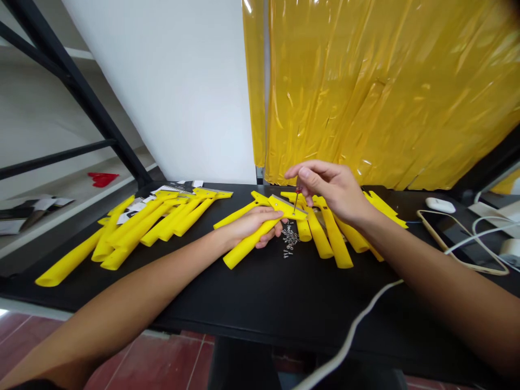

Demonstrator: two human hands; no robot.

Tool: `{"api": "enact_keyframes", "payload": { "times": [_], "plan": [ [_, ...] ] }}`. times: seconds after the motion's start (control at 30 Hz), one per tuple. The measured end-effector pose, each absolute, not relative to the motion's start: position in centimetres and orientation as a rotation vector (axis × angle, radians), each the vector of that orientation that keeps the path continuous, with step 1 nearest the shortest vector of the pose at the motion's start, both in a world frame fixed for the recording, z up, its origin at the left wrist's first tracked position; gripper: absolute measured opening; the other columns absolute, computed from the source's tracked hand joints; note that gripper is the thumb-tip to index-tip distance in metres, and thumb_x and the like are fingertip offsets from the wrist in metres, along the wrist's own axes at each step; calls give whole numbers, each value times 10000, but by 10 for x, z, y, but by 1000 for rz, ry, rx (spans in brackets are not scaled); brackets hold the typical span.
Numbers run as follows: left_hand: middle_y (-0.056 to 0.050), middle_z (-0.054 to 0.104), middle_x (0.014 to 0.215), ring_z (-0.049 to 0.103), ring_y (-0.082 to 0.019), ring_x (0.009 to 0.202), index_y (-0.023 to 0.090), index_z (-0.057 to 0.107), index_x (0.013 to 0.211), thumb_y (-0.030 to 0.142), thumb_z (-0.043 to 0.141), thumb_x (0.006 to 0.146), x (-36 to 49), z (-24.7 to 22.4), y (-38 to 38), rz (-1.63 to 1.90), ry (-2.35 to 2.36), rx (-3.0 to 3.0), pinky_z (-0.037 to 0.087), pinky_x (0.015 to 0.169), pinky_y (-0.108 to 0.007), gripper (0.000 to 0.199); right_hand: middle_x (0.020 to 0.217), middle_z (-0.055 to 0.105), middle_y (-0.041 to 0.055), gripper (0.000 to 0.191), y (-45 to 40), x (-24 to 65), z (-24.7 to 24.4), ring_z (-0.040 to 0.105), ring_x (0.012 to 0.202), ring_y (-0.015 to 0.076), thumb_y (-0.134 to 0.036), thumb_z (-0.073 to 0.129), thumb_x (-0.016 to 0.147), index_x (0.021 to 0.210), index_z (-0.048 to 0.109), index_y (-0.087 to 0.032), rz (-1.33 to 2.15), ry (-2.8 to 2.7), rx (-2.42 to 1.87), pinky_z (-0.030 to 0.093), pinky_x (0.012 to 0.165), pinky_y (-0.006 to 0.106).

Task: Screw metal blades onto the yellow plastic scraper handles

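My left hand (pixel 260 223) is wrapped round a yellow scraper (pixel 248 245), its hollow handle slanting toward me and its wide head up and to the right. In my right hand (pixel 331 187) is a small screwdriver (pixel 297 198) with a red part on its handle, held upright between the fingers. The screwdriver's tip meets the scraper head near a screw at its right end. Just below that head, a small heap of loose screws (pixel 289 242) lies on the black table (pixel 260 303).
More yellow scrapers (pixel 134 227) lie piled at the left, with others (pixel 339 244) behind and right of my hands. At the right are a phone (pixel 459 238), a white earbud case (pixel 441 205) and a white cable (pixel 357 325). Yellow plastic sheeting (pixel 385 92) hangs behind.
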State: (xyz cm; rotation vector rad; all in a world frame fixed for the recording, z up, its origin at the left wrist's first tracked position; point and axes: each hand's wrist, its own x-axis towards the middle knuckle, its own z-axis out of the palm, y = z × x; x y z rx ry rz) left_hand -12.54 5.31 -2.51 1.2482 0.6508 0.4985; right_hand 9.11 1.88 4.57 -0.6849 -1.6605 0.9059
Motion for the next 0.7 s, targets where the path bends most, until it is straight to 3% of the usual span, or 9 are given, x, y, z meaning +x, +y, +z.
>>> {"api": "enact_keyframes", "payload": {
  "times": [0.2,0.33,0.4,0.5,0.6,0.7],
  "plan": [
    [-14,662,725,459,-64,379,118,648,1005,351,633,993,-125,-25,53,505,657,1247,409,325,-200,234,907,621,22,365,19,90,39,588,857,136,-471,461,1083,1060,729,-224,784,-1796,-638,491,803,275],
    [-7,661,724,463,-62,381,128,639,1016,363,641,987,-125,-24,52,500,671,1263,412,335,-195,237,977,612,43,268,17,88,41,588,964,161,-395,561,1052,976,735,-207,543,-1972,-617,465,902,310],
    [-4,657,718,464,-61,384,131,637,1009,360,640,987,-124,-23,51,495,670,1273,416,339,-192,231,969,634,36,180,17,90,43,597,905,146,-361,633,1019,1033,732,-211,629,-1969,-608,478,830,289],
    [-5,656,713,464,-63,385,131,639,997,367,643,988,-124,-22,50,477,659,1283,420,338,-192,237,935,674,0,221,19,91,43,496,603,75,-367,653,1009,1186,640,-235,977,-1839,-564,415,562,233],
    [-5,661,729,470,-64,390,135,637,1017,383,660,981,-125,-22,51,470,664,1275,430,341,-196,251,897,669,-15,219,19,88,41,352,468,38,-428,620,1021,1103,602,-226,1141,-1697,-521,274,427,223],
    [-6,662,743,478,-64,396,134,636,1022,384,651,986,-126,-22,51,492,681,1263,435,343,-197,253,810,620,-28,253,17,86,41,383,492,42,-446,702,964,975,624,-205,1092,-1648,-569,258,425,221]
  ]
}}
